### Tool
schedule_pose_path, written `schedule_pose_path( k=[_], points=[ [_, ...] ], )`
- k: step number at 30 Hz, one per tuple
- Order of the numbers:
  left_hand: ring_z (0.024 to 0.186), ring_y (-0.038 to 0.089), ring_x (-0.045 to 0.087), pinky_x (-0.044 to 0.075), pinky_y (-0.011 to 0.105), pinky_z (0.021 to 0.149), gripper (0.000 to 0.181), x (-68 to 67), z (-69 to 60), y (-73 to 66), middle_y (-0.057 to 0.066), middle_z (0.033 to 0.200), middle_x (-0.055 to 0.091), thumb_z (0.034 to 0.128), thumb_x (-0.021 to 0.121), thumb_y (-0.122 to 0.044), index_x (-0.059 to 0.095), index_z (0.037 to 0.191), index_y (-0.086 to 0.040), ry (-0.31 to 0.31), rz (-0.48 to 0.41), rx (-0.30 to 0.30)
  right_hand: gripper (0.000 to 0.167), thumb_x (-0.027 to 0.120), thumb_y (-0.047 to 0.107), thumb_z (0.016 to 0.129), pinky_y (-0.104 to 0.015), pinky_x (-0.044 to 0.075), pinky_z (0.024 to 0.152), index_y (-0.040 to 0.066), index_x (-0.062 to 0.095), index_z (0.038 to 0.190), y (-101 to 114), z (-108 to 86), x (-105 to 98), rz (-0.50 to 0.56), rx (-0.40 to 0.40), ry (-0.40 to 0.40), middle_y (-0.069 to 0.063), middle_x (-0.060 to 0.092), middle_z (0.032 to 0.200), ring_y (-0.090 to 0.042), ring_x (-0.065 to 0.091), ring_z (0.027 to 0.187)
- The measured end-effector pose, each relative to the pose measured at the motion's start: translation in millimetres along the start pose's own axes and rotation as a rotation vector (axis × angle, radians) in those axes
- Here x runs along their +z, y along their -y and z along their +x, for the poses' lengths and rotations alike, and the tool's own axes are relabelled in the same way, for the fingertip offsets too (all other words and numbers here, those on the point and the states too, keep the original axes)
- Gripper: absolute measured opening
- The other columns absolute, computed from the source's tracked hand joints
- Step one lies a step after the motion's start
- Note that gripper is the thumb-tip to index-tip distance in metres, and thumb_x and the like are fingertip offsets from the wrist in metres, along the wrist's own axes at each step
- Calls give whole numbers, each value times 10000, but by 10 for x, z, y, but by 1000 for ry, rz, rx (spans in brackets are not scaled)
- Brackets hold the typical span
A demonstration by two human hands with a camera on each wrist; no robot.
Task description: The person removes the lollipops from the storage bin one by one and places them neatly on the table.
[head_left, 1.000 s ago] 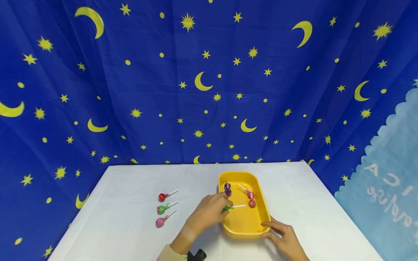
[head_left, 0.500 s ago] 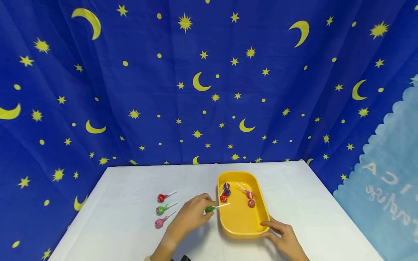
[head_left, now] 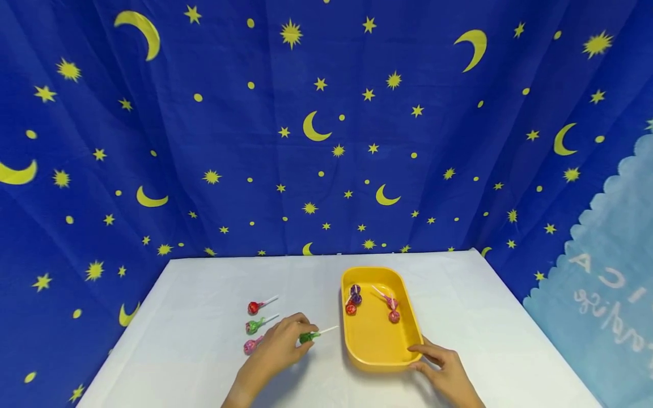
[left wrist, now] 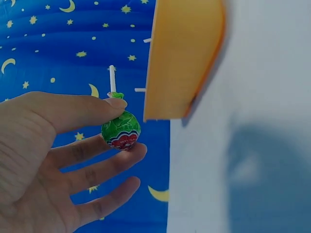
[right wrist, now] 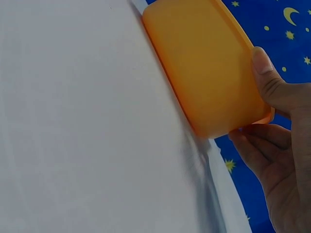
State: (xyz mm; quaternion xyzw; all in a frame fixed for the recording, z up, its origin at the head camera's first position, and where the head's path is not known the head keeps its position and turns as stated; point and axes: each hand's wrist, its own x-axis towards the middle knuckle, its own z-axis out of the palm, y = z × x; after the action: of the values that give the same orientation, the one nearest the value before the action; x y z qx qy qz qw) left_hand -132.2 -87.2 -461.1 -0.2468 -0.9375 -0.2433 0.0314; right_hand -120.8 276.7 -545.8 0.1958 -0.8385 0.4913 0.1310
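My left hand (head_left: 283, 343) pinches a green lollipop (left wrist: 121, 130) between thumb and fingers, above the table left of the yellow tray (head_left: 380, 343). In the left wrist view its white stick points up past the thumb. My right hand (head_left: 442, 367) grips the tray's near right corner, thumb against the wall in the right wrist view. Inside the tray lie purple lollipops (head_left: 356, 293) and a red lollipop (head_left: 351, 309) at the left, and pink lollipops (head_left: 393, 311) at the right.
Left of my left hand, a red lollipop (head_left: 253, 307), a light green lollipop (head_left: 252, 327) and a pink lollipop (head_left: 250, 346) lie in a column on the white table (head_left: 204, 289). My hand partly hides the pink one. A blue star-patterned curtain (head_left: 229, 141) rises behind.
My left hand has moved left, out from over the tray, with the green lollipop still pinched. The red lollipop in the tray has come into sight. My right hand stays on the tray.
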Motion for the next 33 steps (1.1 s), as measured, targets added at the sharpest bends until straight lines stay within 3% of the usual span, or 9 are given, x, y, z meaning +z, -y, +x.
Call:
schedule_pose_path(
  k=[8,16,26,33],
  points=[
    [856,118,623,515,244,657,228,-15,-242,188,-58,978,640,836,751,-110,751,1064,-105,5,-9,-33,274,797,66,754,-169,533,817,3,736,1014,33,5,-4,-7,46,7,-340,618,1159,-1,520,1157],
    [844,109,610,531,264,693,225,-17,-459,344,-84,963,621,811,765,-101,754,1035,-89,17,20,-81,269,790,56,761,-130,512,818,-10,731,1015,38,4,-12,-2,39,13,-348,611,1168,81,474,1146],
    [840,132,609,529,309,728,155,-1,-631,550,-85,926,608,795,772,-92,763,949,-90,-3,50,-69,268,789,50,764,-135,515,816,-27,727,1013,16,-4,-9,-3,17,7,-353,617,1151,94,465,1146],
    [944,252,645,529,456,839,131,17,-778,697,15,998,665,780,778,-100,746,906,-94,-41,35,-163,274,802,72,750,-141,517,817,3,738,1008,18,1,5,-17,84,-5,-313,635,1159,98,472,1133]
  ],
)
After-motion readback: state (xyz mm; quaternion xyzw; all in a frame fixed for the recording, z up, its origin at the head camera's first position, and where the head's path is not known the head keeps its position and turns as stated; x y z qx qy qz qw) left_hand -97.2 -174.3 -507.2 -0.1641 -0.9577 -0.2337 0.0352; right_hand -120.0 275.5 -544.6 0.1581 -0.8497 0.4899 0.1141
